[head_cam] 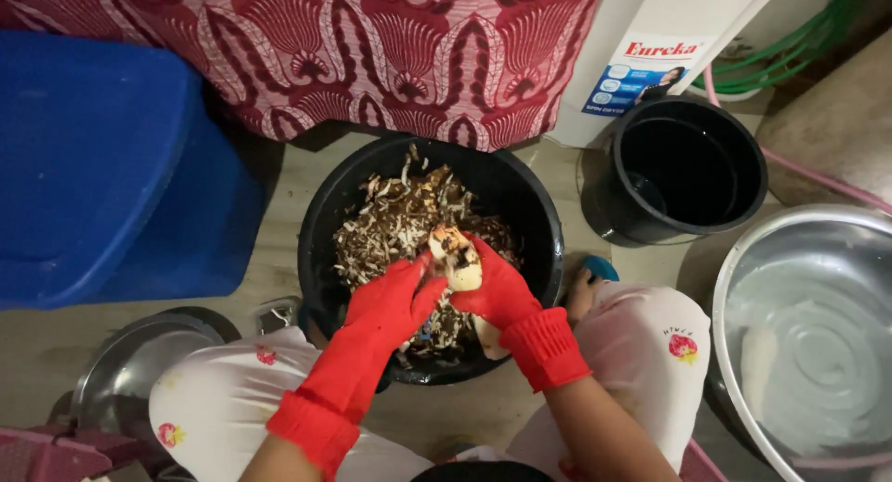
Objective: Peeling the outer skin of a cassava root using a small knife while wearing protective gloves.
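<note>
over the middle of the black basin [534, 212], a pale, partly peeled root [455, 257] sits between two hands in red rubber gloves. its upper end is dark with brown skin and dirt, while the lower end is clean and cream-coloured. the right hand [497, 287] is curled closed around the root from the right side, with its fingers wrapped under and behind it. the left hand [395, 301] presses against the root's left side with its fingers bent in close; whether it holds a tool cannot be told, since the glove hides its palm. both glove cuffs are ribbed and sit at the forearms.

below the hands the basin is heaped with brown and white peelings [386, 226]. the basin stands on the floor [279, 180] between the person's knees, which are covered in white cloth with small red prints [650, 338].

to the right, just past the basin, stands a black bucket [688, 171] with a little water at its bottom. farther right, a wide steel bowl [808, 329] holds cloudy water. to the left stands a blue plastic tub [102, 166], and near the left knee a round steel lid [139, 361] lies on the floor. a red and white patterned cloth [372, 45] hangs behind the basin, beside a white appliance [669, 36] and green hoses [799, 45].
</note>
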